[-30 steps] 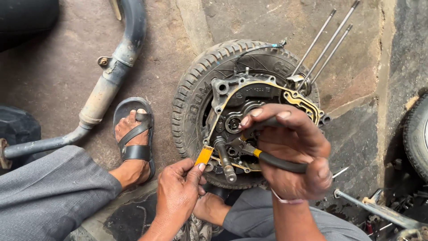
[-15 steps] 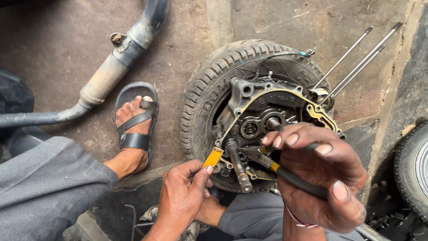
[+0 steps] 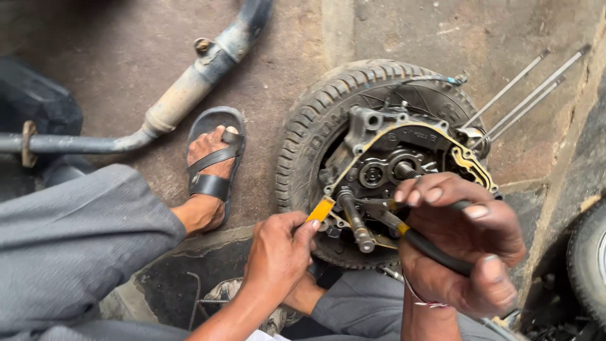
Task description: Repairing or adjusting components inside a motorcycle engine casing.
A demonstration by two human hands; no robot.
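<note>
Right hand, lower right of frame: grip closed around the black handles of a pair of pliers, yellow collar showing at the pivot end, jaws reaching left into the engine case. Fingers curl over the upper handle; the palm and wrist cover the case's lower right edge.

Left hand, lower centre: grip narrow, thumb and fingertips pinched on a small yellow-handled tool, whose tip lies at the lower left rim of the case. Whether it touches the gasket line I cannot tell.

The engine case sits open at centre right, lying inside a tyre that rests flat on the concrete floor. A yellow gasket edge runs round the case rim. A steel shaft sticks out toward the lower centre, between the two tools. Gears and bearings are visible in the middle of the case, partly hidden by the right hand's fingers.

Around: three long studs slant to the upper right. A rusted exhaust pipe crosses the upper left. A foot in a black sandal sits just left of the tyre. Grey trouser leg fills the lower left. Part of a second tyre is at the right edge.
</note>
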